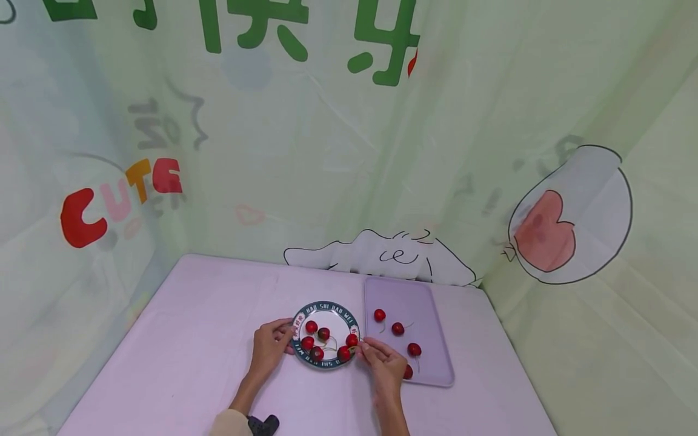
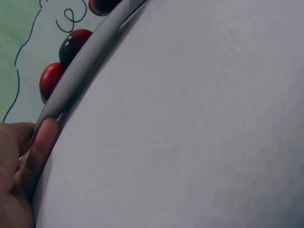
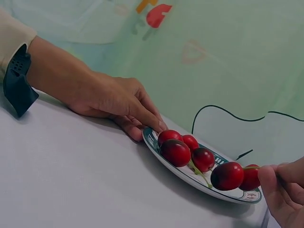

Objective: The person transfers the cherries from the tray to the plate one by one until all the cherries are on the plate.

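A round plate [image 1: 329, 320] with a dark green lettered rim bears several red cherries [image 1: 311, 327]. My left hand [image 1: 268, 346] grips the plate's left rim; in the left wrist view a finger [image 2: 46, 133] lies against the underside of the edge. At the opposite rim, my right hand [image 1: 386, 363] pinches the green stem of a cherry [image 3: 227, 175] between thumb and fingertips. That cherry sits over the right part of the plate, overlapping another cherry [image 3: 250, 177] in the right wrist view.
Close to the right of the plate lies a lilac rectangular tray [image 1: 436, 369] with several stemmed cherries [image 1: 397, 329] spread over it. My right hand partly covers one near its front edge. A pale cloth covers the table [image 1: 229, 303]; a printed curtain [image 1: 327, 151] hangs behind.
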Available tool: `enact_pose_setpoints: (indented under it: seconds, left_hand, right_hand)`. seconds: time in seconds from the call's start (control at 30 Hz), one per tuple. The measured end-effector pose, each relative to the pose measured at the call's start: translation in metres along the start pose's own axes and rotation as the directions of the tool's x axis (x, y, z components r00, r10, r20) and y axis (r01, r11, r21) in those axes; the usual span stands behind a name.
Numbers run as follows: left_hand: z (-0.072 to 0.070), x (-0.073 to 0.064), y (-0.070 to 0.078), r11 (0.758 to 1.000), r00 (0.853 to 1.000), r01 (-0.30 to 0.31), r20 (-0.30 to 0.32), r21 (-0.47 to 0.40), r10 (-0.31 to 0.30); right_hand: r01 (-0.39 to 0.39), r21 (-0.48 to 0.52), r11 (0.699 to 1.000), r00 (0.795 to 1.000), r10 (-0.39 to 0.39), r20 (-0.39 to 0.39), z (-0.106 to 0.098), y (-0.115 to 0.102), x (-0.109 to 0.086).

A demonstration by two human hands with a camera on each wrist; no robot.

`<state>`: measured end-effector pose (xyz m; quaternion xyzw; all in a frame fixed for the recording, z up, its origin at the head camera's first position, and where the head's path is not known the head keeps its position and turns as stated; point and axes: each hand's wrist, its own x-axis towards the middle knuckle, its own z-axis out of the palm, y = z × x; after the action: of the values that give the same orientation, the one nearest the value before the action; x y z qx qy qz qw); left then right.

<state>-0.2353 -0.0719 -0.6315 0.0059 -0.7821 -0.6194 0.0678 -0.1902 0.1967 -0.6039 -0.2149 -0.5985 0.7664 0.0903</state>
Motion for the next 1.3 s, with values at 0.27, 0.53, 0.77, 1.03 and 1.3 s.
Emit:
enact_pose_setpoints:
  seconds: [0.27, 0.53, 0.77, 1.03, 1.3]
  left_hand:
    - [-0.001, -0.001, 0.002, 0.999, 1.0, -0.01, 0.009, -0.034, 0.01]
    - [-0.002, -0.002, 0.005, 0.999, 1.0, -0.001, 0.017, -0.036, 0.001]
    - [-0.002, -0.001, 0.004, 1.0, 1.0, 0.004, 0.014, -0.018, -0.004]
    - [-0.002, -0.004, 0.005, 1.0, 1.0, 0.004, 0.008, -0.024, -0.003]
    - [-0.001, -0.003, 0.002, 1.0, 1.0, 0.005, 0.009, -0.027, -0.005]
  right_hand:
    - [-0.002, -0.027, 1.0, 0.999, 0.003, 0.032, 0.009, -0.004, -0.01]
    - [-0.022, -0.078, 0.997, 0.999, 0.024, 0.031, 0.013, 0.0, -0.01]
    - [0.016, -0.106, 0.994, 0.999, -0.01, 0.054, 0.023, -0.014, -0.023]
    - [0.02, -0.127, 0.992, 0.996, -0.009, 0.086, 0.024, -0.008, -0.018]
    - [0.056, -0.216, 0.975, 0.995, -0.038, 0.089, 0.031, -0.019, -0.022]
